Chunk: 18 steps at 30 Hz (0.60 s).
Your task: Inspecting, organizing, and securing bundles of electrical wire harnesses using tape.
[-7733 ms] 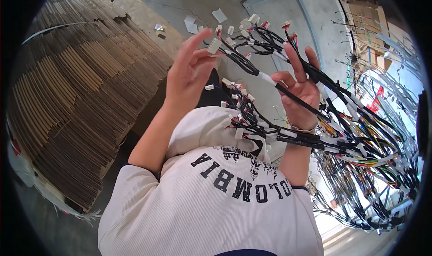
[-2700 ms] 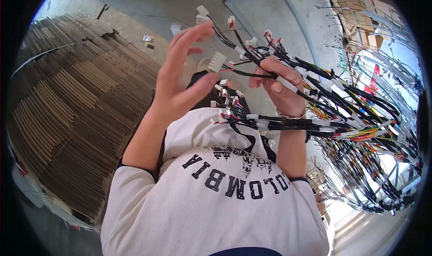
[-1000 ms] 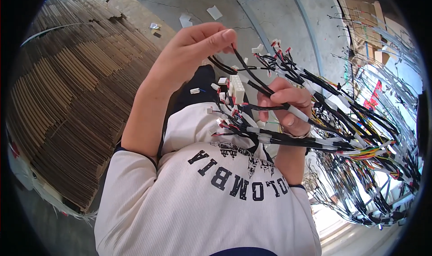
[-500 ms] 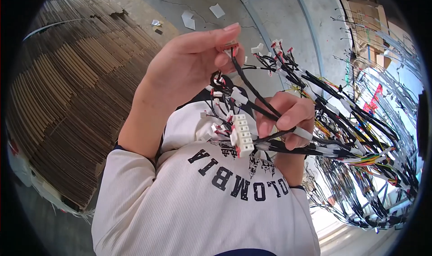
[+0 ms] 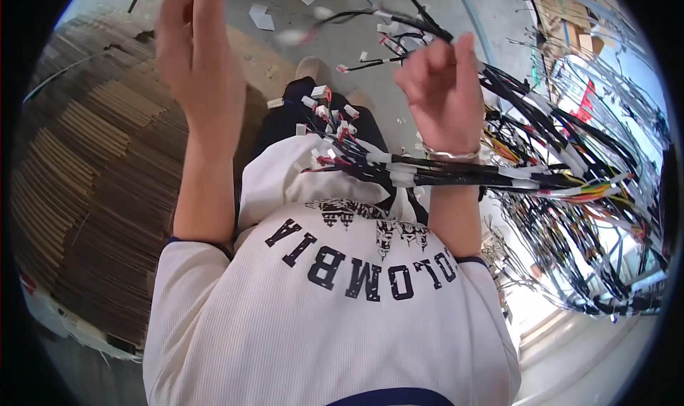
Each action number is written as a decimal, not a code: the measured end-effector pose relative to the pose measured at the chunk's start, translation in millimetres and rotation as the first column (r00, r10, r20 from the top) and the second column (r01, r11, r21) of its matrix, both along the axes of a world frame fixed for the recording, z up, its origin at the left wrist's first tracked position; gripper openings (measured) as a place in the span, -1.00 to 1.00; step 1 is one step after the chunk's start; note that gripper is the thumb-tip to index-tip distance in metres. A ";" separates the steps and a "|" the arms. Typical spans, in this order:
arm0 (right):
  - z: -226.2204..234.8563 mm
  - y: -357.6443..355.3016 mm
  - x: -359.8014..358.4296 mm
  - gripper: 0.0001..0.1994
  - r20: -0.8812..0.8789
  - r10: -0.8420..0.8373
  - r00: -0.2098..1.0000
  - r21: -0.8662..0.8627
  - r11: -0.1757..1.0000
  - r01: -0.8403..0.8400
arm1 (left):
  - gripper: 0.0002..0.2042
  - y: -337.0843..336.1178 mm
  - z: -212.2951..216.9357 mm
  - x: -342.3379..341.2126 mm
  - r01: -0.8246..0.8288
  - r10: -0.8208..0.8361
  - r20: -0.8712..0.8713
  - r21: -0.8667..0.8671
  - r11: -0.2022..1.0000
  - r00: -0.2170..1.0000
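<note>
My left hand (image 5: pixel 203 57) is raised at the upper left, smeared by motion, its fingers stretched and holding nothing I can see. My right hand (image 5: pixel 443 96) is lifted on the right, with loosely curled fingers, the thumb upright and a bare palm. Just beyond its fingertips runs a black cable branch (image 5: pixel 420 24), which ends leftward in a blurred white connector (image 5: pixel 296 37). Below my hands, a thick black wire harness (image 5: pixel 456 174) stretches across my front. Its left end fans out into several small white and red connectors (image 5: pixel 342 129).
Stacked flat cardboard (image 5: pixel 85 171) fills the left side. On the right hang many wire harnesses (image 5: pixel 591 242) with black, yellow and white wires. Paper scraps (image 5: pixel 261 17) lie on the concrete floor ahead, and cardboard boxes (image 5: pixel 570 35) stand at the upper right.
Both hands have moved up and apart, the left one further left. The white multi-pin block connector and the cable that they held have left their grasp; a cable branch now swings beyond my right hand.
</note>
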State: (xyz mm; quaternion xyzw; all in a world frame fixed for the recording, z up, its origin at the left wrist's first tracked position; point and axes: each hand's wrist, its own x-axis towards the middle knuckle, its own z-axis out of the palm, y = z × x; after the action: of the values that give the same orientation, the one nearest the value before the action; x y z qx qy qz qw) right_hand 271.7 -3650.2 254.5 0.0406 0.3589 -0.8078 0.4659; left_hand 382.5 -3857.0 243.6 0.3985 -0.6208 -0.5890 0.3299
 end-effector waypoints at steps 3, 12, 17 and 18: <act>14.2 -13.8 6.0 -0.47 -0.090 -0.076 0.993 0.273 0.957 0.098 | -0.89 45.0 15.5 20.4 0.440 -0.431 0.115 -0.076 0.895 0.895; -14.7 16.3 -11.0 -0.72 -0.034 -0.020 0.999 0.127 0.992 0.024 | -0.81 65.2 15.8 11.4 0.929 -0.924 0.108 0.001 0.370 0.367; -2.8 21.6 5.6 -0.58 -0.315 0.209 0.926 0.001 0.976 -0.220 | -0.60 42.4 20.4 -3.5 0.612 -0.409 0.463 -0.673 0.415 0.786; -2.9 21.7 3.3 -0.56 -0.302 0.219 0.928 -0.106 0.960 -0.261 | -0.60 39.7 19.1 -1.7 0.592 -0.421 0.426 -0.669 0.450 0.801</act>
State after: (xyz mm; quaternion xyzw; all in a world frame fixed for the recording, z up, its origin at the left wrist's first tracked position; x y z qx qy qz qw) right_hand 275.0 -3628.5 251.6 -0.1553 0.3658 -0.7656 0.5059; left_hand 380.7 -3817.3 262.8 0.0678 -0.9306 -0.2901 0.2127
